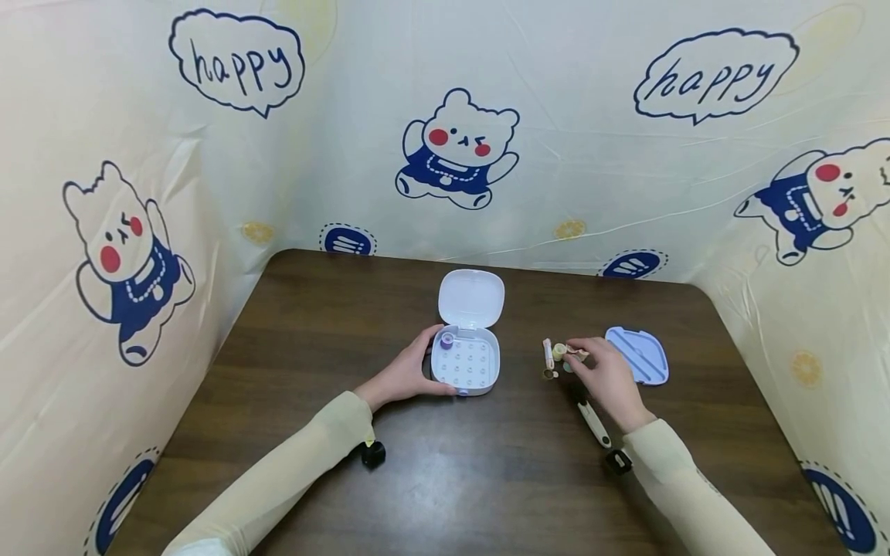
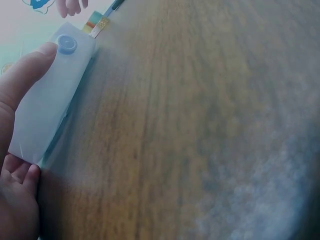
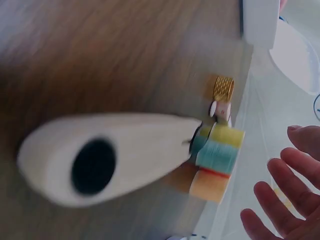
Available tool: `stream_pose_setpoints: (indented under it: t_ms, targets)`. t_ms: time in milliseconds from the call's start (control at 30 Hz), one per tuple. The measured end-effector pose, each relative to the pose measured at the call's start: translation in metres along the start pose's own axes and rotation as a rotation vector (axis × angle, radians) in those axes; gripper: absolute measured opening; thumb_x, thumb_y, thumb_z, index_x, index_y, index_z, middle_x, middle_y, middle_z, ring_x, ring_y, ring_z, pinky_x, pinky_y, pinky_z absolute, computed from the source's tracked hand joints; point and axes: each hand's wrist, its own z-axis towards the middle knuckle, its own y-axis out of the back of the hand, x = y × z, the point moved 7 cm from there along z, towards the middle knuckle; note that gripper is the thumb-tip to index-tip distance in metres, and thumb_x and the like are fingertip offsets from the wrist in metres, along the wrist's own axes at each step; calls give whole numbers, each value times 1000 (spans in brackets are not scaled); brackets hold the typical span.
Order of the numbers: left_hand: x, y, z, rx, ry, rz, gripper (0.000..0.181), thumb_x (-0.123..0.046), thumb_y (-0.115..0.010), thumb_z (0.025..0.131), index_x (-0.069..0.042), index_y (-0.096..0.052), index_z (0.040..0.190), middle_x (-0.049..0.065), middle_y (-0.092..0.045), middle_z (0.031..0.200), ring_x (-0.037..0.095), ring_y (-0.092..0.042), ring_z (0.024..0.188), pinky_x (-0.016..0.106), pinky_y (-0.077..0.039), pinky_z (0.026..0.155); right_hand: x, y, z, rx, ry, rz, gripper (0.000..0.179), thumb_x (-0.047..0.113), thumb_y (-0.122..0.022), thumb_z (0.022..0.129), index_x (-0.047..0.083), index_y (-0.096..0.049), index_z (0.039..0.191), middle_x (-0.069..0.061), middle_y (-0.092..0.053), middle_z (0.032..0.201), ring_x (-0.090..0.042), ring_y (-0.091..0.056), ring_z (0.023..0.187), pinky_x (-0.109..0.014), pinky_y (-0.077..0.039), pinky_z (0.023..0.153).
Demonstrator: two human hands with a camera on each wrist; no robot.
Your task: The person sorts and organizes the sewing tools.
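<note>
A white sewing box [image 1: 466, 390] stands with its lid [image 1: 471, 299] raised; rows of small pegs fill its inside. One purple thread spool [image 1: 447, 340] sits at its back left corner. My left hand [image 1: 410, 374] grips the box's left side, the thumb [image 2: 31, 70] beside the round front latch [image 2: 67, 44]. My right hand [image 1: 603, 378] is over several thread spools. In the right wrist view its fingers [image 3: 295, 187] are spread apart, with nothing between them. Yellow, teal [image 3: 218, 156] and orange spools lie together, beside a gold thimble [image 3: 223, 89].
A light-blue plastic tray [image 1: 638, 355] with a diagonal groove lies right of my right hand. A white-handled tool [image 1: 593, 423] with a black hole at its end lies below that hand. A pinkish strip [image 1: 548, 355] is beside the spools on the brown table [image 1: 334, 309].
</note>
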Motion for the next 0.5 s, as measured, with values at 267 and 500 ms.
stream_pose_setpoints:
  t_ms: [267, 500]
  targets:
    - [-2, 0, -1, 3, 8, -6, 124, -46, -96, 71, -14, -21, 164, 9, -35, 163, 26, -40, 146, 50, -31, 122, -19, 8, -3, -31, -10, -20, 27, 8, -77, 94, -3, -75, 118, -20, -75, 111, -40, -64, 102, -56, -48, 88]
    - [-1, 0, -1, 2, 8, 5, 124, -44, -97, 71, -15, -21, 164, 10, -36, 162, 25, -41, 146, 48, -31, 121, -36, 11, -5, -59, -34, -37, 30, 7, -79, 91, -3, -75, 119, -23, -75, 112, -48, -56, 111, -62, -39, 97]
